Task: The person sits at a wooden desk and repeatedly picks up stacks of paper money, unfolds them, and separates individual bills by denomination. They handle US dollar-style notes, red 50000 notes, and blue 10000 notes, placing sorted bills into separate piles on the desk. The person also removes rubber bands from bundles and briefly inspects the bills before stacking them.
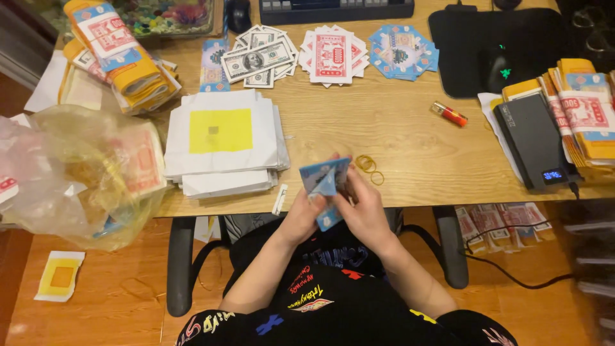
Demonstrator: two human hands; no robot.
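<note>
A home desk [410, 134]: keyboard [336, 9], mouse [496, 70], paper stacks [224, 144].

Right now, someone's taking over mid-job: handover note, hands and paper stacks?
Left hand and right hand: both grip a small bundle of blue paper notes, folded over at the desk's front edge.
Rubber bands lie loose just right of the hands.
Done: three fanned piles at the back, the blue fan among them.
Left: the bundle carries no band yet.

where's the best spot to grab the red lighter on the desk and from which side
Pinch the red lighter across its narrow middle, from straight above. It lies flat and slanted on the bare desk with free space on both long sides, so fingers fit either side of the slim body.
</note>
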